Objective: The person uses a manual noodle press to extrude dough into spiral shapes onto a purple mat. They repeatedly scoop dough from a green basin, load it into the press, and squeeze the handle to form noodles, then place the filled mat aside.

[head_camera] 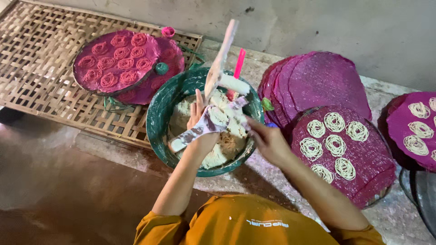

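My left hand [200, 131] grips a dough-smeared press tool [206, 123] over a green bowl [160, 119] full of pale dough [220, 154]. A long lever arm of the tool [221, 59] sticks up and away from me. My right hand [268, 141] reaches in from the right and pinches dough at the tool's end. A pink stick [239, 63] stands in the bowl behind the tool.
A woven bamboo mat [41, 68] at the left carries a round magenta tray with pink noodle coils [116, 59]. Stacked magenta trays [322, 81] lie at the right; the nearest [345, 154] holds several pale noodle coils. Another such tray [415, 129] is at the far right.
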